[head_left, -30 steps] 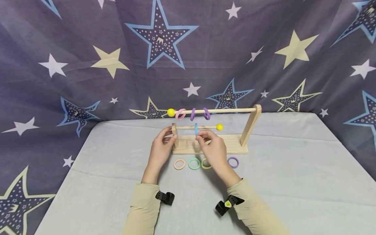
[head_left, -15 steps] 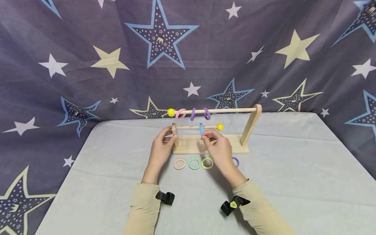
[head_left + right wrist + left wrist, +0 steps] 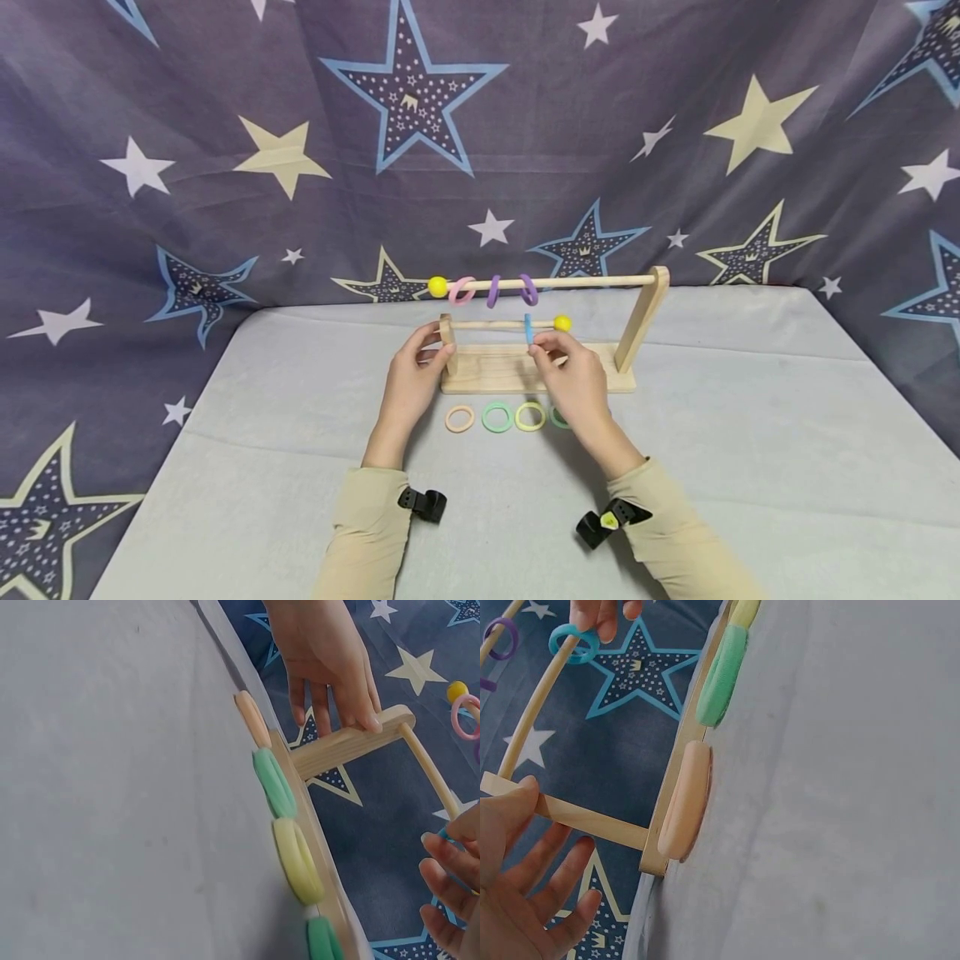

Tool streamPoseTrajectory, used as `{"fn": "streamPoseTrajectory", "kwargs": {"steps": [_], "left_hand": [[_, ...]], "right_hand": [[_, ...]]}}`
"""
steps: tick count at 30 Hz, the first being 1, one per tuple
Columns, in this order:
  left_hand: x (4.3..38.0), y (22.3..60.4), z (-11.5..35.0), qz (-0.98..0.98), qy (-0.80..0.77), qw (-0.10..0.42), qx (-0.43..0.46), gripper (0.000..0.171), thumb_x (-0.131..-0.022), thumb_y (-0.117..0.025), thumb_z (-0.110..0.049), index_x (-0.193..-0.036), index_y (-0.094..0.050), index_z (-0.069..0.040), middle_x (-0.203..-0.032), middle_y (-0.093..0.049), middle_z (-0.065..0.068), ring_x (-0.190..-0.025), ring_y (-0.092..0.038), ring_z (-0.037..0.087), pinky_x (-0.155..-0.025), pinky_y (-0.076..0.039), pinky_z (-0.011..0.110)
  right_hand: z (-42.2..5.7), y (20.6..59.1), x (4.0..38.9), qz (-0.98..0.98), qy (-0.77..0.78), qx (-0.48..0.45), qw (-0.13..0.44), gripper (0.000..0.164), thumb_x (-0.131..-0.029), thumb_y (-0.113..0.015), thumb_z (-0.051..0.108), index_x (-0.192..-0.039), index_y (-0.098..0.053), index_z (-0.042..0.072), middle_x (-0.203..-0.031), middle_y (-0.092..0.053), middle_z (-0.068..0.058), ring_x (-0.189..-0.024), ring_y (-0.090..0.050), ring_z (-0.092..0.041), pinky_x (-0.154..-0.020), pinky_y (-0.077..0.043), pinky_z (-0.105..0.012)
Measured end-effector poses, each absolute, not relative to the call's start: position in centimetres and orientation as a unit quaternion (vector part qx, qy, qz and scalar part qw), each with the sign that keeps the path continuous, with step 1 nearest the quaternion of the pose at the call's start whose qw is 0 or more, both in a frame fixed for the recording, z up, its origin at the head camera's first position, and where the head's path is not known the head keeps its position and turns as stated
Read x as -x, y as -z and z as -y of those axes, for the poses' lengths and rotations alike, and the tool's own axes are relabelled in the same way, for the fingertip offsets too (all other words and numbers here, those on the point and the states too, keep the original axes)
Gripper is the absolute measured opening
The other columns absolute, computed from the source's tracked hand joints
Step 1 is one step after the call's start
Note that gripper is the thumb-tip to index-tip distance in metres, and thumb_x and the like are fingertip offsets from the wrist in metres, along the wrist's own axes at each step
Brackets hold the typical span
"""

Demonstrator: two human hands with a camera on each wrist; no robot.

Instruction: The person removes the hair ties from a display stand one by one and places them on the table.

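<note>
My right hand (image 3: 576, 383) pinches a blue ring (image 3: 528, 327) between thumb and fingertips. The ring encircles the lower rod (image 3: 487, 325) of a wooden stand, a short way left of the yellow ball (image 3: 562, 322) on the rod's end. My left hand (image 3: 408, 379) holds the stand's short post (image 3: 447, 333), thumb on the near side. In the left wrist view that thumb lies against the post (image 3: 592, 819), while the lower fingers spread away from it. Part of the blue ring (image 3: 444, 833) is covered by fingers in the right wrist view.
Above, the long rod (image 3: 592, 282) carries a pink ring (image 3: 461, 292) and two purple rings (image 3: 529, 290). Peach (image 3: 460, 419), green (image 3: 497, 417) and yellow (image 3: 530, 417) rings lie before the base (image 3: 480, 382); another green ring (image 3: 558, 418) is partly behind my right hand. A tall post (image 3: 641, 325) stands right.
My right hand has slid the blue ring rightward along the lower rod, nearer the yellow ball. The left hand stays on the short post. A purple ring on the table has become hidden.
</note>
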State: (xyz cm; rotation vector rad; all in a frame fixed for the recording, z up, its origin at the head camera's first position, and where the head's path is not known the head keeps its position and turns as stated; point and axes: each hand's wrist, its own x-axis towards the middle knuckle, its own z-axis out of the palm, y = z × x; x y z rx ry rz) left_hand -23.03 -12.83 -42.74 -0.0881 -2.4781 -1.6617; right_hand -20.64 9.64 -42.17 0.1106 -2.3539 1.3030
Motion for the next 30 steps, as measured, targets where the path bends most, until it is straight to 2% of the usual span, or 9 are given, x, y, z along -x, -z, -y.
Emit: {"fn": "streamPoseTrajectory", "kwargs": {"steps": [30], "left_hand": [[23.1, 42.8, 12.8, 0.828, 0.556, 0.076, 0.027, 0.045, -0.097, -0.066, -0.025, -0.139, -0.055, -0.013, -0.128, -0.063, 0.012, -0.109, -0.063, 0.029, -0.095, -0.050, 0.041]], "right_hand": [[-12.2, 42.0, 20.4, 0.850, -0.468, -0.029, 0.241, 0.007, -0.090, -0.073, 0.012, -0.097, -0.073, 0.008, -0.083, -0.074, -0.003, -0.076, -0.066, -0.018, -0.067, -0.048, -0.029]]}}
